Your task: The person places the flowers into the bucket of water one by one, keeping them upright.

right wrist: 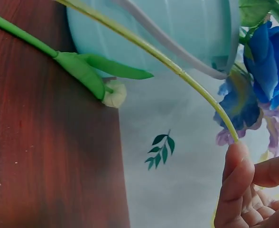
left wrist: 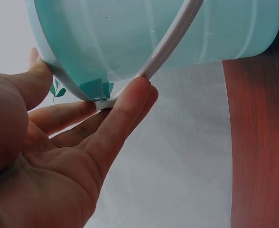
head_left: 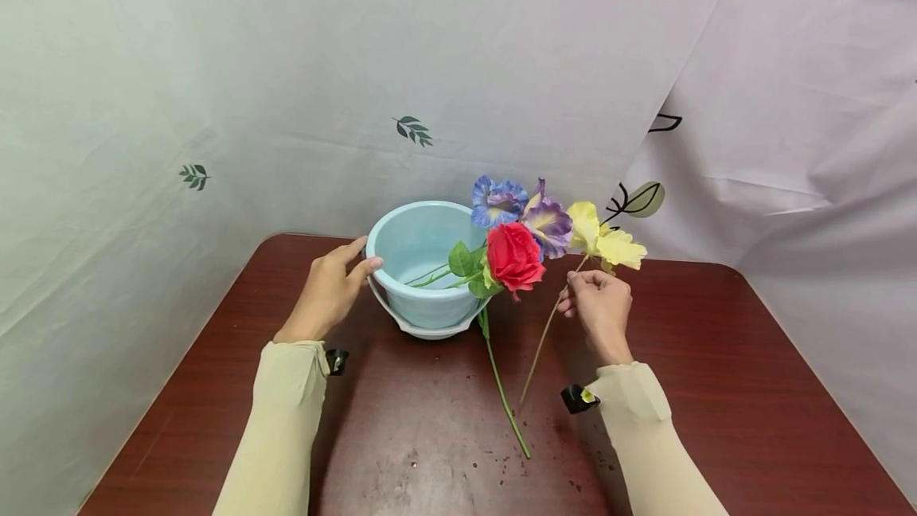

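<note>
A pale blue bucket stands on the table, its white handle hanging down the front. My left hand holds the bucket's rim on the left side; in the left wrist view the thumb lies at the rim and the fingers touch the handle's joint. My right hand pinches the thin stem of a yellow flower just below its bloom, right of the bucket. A red rose, a blue flower and a purple flower lean over the bucket's right rim.
A green-stemmed flower lies in front of the bucket, its stem pointing toward me; its pale bloom shows in the right wrist view. Drops and specks dot the dark red table. A pale cloth with leaf prints hangs behind.
</note>
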The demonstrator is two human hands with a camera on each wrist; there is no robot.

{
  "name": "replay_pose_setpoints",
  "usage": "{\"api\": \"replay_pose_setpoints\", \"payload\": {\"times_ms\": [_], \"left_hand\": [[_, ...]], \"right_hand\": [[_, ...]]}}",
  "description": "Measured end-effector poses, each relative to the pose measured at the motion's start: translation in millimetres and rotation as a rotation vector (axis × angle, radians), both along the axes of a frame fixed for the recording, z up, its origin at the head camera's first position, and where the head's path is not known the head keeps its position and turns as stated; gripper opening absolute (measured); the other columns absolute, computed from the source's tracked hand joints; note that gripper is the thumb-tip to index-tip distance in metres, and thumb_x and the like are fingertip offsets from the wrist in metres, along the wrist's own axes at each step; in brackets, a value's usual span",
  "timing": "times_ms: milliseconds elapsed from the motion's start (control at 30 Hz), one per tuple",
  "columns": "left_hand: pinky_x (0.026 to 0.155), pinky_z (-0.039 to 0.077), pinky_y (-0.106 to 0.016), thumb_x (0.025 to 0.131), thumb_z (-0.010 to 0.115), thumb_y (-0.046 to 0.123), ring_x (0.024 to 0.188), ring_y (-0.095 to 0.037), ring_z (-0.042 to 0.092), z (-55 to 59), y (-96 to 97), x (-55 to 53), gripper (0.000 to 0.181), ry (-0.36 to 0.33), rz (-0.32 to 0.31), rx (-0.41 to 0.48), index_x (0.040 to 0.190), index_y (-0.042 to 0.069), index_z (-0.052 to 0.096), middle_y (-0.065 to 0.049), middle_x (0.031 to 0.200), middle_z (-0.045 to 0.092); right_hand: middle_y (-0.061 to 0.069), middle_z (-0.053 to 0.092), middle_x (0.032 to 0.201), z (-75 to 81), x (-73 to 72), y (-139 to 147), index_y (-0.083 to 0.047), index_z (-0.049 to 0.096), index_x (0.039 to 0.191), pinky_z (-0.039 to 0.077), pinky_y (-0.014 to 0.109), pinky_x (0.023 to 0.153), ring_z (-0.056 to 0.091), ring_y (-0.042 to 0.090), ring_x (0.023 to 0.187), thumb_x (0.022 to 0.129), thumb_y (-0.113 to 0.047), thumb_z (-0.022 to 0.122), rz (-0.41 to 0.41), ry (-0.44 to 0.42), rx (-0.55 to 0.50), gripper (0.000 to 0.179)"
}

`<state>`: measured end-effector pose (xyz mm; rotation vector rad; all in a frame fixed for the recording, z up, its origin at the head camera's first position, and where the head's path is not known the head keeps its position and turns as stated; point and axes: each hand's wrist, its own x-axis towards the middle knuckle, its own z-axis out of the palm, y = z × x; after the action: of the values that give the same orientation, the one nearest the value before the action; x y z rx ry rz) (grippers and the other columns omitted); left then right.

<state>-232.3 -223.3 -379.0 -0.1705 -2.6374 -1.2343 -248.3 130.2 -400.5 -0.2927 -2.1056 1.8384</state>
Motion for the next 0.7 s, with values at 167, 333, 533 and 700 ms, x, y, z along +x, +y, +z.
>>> {"api": "replay_pose_setpoints", "payload": {"times_ms": [167,333,533,700], "left_hand": [[0.088,0.052,-0.045,0.098,0.056,0.032,0.094,-0.033,0.069,0.5,-0.2,0.7,0.061,-0.009,0.000,-0.004,0.147,0.001,0.037,-0.022,0.145,0.042],[0.088,0.052,-0.045,0.097,0.056,0.032,0.093,-0.033,0.069,-0.1,-0.1,0.4,0.061,-0.011,0.001,0.001,0.147,0.002,0.037,-0.022,0.145,0.042],[0.089,0.052,-0.045,0.097,0.057,0.031,0.094,-0.032,0.069,0.4,0.4,0.7,0.061,-0.008,0.002,0.006,0.147,0.001,0.038,-0.022,0.145,0.042],[0.092,0.050,-0.046,0.097,0.056,0.032,0.095,-0.033,0.069,0.8,0.2,-0.4,0.062,-0.023,0.000,-0.003,0.148,0.002,0.036,-0.022,0.146,0.040]], "right_hand": [[0.004,0.063,0.056,4.2,1.3,0,0.007,0.066,0.086,0.051,0.023,0.043,0.060,0.010,0.043,0.093,-0.011,0.063,0.000,0.013,-0.022,0.020],[0.004,0.063,0.056,8.9,2.8,0,0.007,0.065,0.086,0.051,0.023,0.043,0.060,0.011,0.043,0.093,-0.010,0.062,0.000,0.041,-0.047,0.019],[0.002,0.063,0.056,15.3,5.6,-2,0.006,0.064,0.087,0.051,0.023,0.044,0.061,0.012,0.045,0.093,-0.010,0.063,0.009,0.072,-0.067,0.018],[0.001,0.062,0.054,20.9,8.5,-4,0.006,0.064,0.086,0.050,0.022,0.042,0.059,0.010,0.042,0.093,-0.007,0.062,0.022,0.115,-0.102,0.015]]}}
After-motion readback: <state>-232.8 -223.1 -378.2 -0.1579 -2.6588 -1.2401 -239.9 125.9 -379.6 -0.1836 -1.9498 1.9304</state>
